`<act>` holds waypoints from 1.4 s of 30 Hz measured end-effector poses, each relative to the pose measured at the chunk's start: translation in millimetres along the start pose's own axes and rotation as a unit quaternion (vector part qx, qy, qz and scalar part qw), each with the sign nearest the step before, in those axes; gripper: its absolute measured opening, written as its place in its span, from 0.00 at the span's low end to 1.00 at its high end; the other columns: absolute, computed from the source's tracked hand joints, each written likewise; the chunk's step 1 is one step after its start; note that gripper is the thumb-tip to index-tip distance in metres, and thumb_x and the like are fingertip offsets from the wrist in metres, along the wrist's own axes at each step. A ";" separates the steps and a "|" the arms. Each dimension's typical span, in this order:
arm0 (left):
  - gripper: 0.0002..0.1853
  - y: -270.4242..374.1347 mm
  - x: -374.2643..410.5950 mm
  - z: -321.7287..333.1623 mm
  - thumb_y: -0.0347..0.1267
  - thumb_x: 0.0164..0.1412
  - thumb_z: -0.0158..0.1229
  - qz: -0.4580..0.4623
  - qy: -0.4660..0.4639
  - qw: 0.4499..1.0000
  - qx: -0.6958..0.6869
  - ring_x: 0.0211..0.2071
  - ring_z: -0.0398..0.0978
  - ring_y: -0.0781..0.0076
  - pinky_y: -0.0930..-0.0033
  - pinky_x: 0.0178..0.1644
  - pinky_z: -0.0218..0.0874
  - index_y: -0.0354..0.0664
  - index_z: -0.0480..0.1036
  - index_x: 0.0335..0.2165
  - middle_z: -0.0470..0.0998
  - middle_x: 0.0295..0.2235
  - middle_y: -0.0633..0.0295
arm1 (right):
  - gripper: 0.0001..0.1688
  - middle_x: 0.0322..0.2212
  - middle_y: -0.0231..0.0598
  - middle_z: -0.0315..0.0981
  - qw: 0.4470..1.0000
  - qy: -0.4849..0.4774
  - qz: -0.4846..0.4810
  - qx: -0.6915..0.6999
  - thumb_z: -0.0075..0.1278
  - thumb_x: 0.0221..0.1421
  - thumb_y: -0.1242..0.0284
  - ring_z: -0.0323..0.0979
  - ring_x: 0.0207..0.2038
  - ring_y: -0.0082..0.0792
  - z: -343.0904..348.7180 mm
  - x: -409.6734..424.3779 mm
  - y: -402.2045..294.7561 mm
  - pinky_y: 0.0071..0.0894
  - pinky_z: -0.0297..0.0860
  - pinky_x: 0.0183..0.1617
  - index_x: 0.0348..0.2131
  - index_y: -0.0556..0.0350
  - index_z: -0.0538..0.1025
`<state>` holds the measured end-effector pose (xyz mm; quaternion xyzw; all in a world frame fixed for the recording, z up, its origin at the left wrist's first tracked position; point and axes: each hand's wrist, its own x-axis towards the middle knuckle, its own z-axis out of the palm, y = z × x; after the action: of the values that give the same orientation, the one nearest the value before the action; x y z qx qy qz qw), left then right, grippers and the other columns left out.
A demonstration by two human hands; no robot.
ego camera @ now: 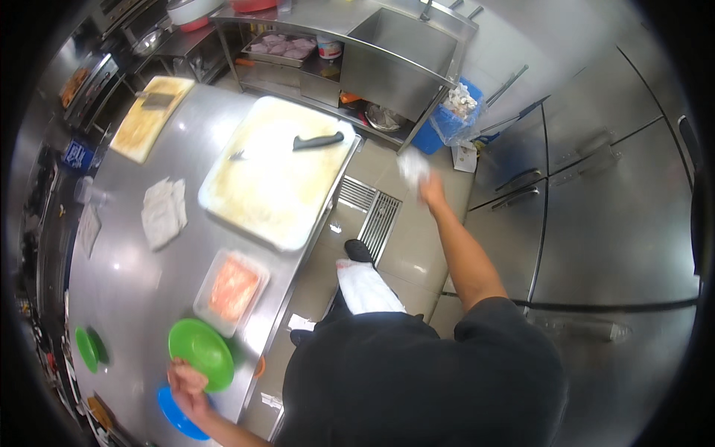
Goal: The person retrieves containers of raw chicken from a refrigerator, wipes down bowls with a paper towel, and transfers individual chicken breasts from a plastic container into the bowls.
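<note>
My right hand is stretched out over the floor, shut on a blurred white crumpled item, perhaps cloth or plastic. My left hand is over the rims of a green bowl and a blue bowl; blur and curled fingers hide whether it holds anything. Beyond the green bowl lies a clear plastic container of pinkish-orange food. Farther along the steel table, a black-handled knife rests on a large white cutting board. Folded cloths lie left of that board.
A blue bin with a plastic liner stands beyond my right hand, near the steel sink. Steel refrigerator doors line the right. A second cutting board and a small green bowl are on the steel table. A floor grate runs beside it.
</note>
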<state>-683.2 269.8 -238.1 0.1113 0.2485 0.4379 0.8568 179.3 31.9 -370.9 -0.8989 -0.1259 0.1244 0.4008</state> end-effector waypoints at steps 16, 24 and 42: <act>0.24 -185.3 163.7 287.9 0.31 0.70 0.49 0.057 0.255 0.952 0.157 0.48 0.73 0.62 0.61 0.61 0.64 0.41 0.59 0.62 0.74 0.44 0.52 | 0.35 0.48 0.50 0.75 0.989 0.134 0.060 0.010 0.55 0.48 0.75 0.74 0.50 0.43 -178.8 469.9 78.7 0.46 0.69 0.52 0.58 0.53 0.71; 0.28 -299.2 152.6 344.2 0.37 0.63 0.58 0.107 0.339 0.917 0.184 0.46 0.74 0.61 0.59 0.46 0.73 0.43 0.63 0.59 0.74 0.47 0.56 | 0.17 0.45 0.43 0.77 0.960 0.179 -0.180 0.118 0.52 0.59 0.76 0.77 0.42 0.33 -0.9 362.5 -70.3 0.30 0.73 0.45 0.48 0.62 0.75; 0.15 -239.0 46.3 249.5 0.36 0.68 0.55 0.266 0.206 0.932 0.133 0.41 0.74 0.73 0.68 0.46 0.67 0.36 0.71 0.47 0.76 0.40 0.62 | 0.21 0.39 0.37 0.78 0.552 -0.794 -0.218 0.132 0.54 0.62 0.74 0.75 0.41 0.25 107.5 -321.9 -370.0 0.26 0.72 0.46 0.51 0.66 0.73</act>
<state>-363.7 172.4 -138.5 0.1933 0.4364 0.6260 0.6167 -204.1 240.5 -122.8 -0.3166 -0.5673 0.7117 0.2671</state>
